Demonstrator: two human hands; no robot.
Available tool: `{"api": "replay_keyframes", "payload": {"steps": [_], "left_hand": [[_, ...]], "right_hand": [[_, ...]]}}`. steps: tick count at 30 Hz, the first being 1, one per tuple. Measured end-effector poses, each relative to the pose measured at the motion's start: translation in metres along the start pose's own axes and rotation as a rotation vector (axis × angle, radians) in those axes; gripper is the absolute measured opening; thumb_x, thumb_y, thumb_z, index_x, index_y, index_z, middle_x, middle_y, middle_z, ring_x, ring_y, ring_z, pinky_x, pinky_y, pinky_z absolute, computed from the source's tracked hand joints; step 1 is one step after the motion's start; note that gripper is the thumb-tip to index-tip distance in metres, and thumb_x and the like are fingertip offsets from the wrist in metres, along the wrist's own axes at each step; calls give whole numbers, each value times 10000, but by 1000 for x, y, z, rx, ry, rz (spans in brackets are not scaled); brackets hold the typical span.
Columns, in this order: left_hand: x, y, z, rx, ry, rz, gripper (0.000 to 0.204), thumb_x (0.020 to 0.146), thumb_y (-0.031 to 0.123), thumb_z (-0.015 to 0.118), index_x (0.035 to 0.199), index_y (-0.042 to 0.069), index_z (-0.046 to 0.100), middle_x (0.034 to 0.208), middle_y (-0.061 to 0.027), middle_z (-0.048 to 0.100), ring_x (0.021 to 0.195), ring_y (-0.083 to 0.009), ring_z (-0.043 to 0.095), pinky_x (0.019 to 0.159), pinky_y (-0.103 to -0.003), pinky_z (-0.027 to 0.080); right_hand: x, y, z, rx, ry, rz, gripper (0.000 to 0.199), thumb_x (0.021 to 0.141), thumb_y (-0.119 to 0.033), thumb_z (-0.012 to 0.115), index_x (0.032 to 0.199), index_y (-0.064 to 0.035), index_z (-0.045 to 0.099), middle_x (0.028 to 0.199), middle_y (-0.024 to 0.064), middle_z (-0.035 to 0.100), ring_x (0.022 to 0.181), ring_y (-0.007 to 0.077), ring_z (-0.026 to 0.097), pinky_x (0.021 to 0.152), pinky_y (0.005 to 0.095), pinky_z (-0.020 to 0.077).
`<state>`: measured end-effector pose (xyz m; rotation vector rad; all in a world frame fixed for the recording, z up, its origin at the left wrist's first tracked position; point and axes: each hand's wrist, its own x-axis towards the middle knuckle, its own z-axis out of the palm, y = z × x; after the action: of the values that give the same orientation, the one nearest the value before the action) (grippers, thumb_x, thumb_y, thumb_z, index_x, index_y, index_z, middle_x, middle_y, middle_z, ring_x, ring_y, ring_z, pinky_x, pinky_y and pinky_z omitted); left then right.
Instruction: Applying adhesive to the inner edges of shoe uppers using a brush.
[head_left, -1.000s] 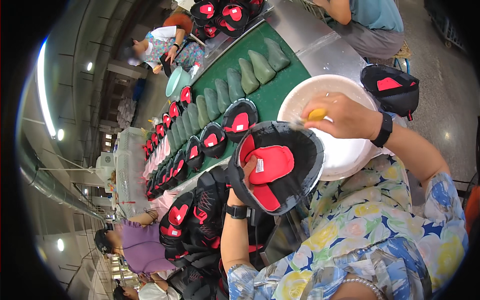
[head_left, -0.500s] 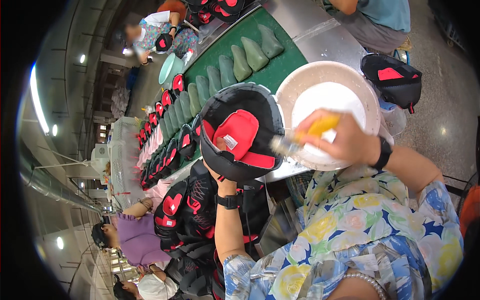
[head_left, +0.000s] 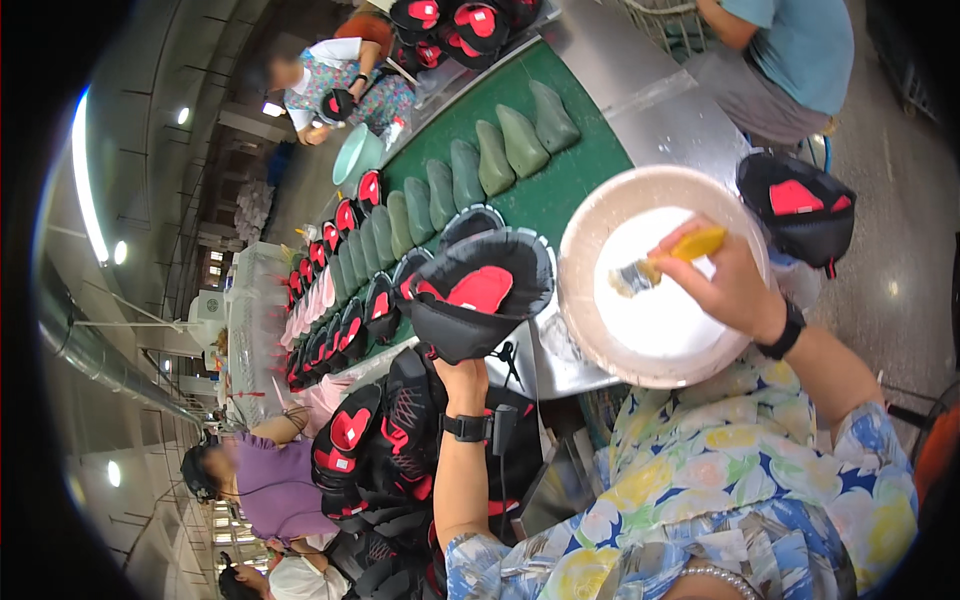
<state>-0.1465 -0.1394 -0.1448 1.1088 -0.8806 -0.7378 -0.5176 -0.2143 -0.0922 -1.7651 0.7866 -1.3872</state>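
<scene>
Green surface (head_left: 592,160): I see foot forms (head_left: 523,150) in line.
Left hand (head_left: 462,378): clasps black-red shoe upper (head_left: 465,325), near pale basin (head_left: 590,325).
Right hand (head_left: 735,290): apart, grasps yellow-handled brush (head_left: 695,243) above white liquid (head_left: 660,328).

No lettering, number or sign can be read here. Small white labels (head_left: 343,464) stand on the red linings of black shoe uppers (head_left: 327,452) heaped beside the near edge of the table (head_left: 592,152), and their print is too small and blurred to make out.
</scene>
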Motion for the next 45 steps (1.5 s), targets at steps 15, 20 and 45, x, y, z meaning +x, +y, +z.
{"api": "replay_keyframes", "payload": {"steps": [15,20,45], "left_hand": [[128,-188,96,817,173,46,683,786,-68,508,1414,-54,240,1289,-297,492,1207,-406,493,1040,-397,373],[113,-210,30,1268,17,160,509,751,31,624,1232,-40,472,1132,-280,566,1080,-443,540,937,-470,447],[-39,96,-145,1936,-504,-130,721,595,103,684,1286,102,478,1281,-127,481,1201,-336,453,976,-436,392]], "right_hand": [[-12,39,-21,39,-132,320,163,828,-107,701,918,-16,601,847,101,674,787,171,653,729,280,495],[-17,40,-11,154,-93,418,78,851,-25,642,915,-9,599,858,73,654,815,143,630,746,266,490],[-23,65,-3,-62,-414,256,81,916,-70,589,923,5,562,850,63,595,805,138,588,730,258,450]]}}
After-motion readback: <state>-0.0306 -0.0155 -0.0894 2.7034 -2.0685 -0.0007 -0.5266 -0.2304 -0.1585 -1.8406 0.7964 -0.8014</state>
